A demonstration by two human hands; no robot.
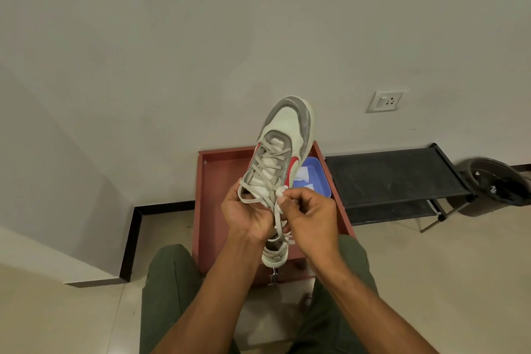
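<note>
Over one drawer (219, 181), left hand (247, 217) and right hand (313, 217) hold one sneaker (289, 127).

no readable text or brand on the sneaker (287, 123); none elsewhere

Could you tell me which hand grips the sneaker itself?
The left hand grips the sneaker; the right hand only pinches a small white bit at its laces.

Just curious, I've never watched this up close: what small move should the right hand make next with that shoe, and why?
Probably draw the lace gently outward to take up slack. The right hand pinches what looks like the lace by the top eyelets, the left hand grips the sneaker at its collar, and the lace ends hang loose below.
</note>
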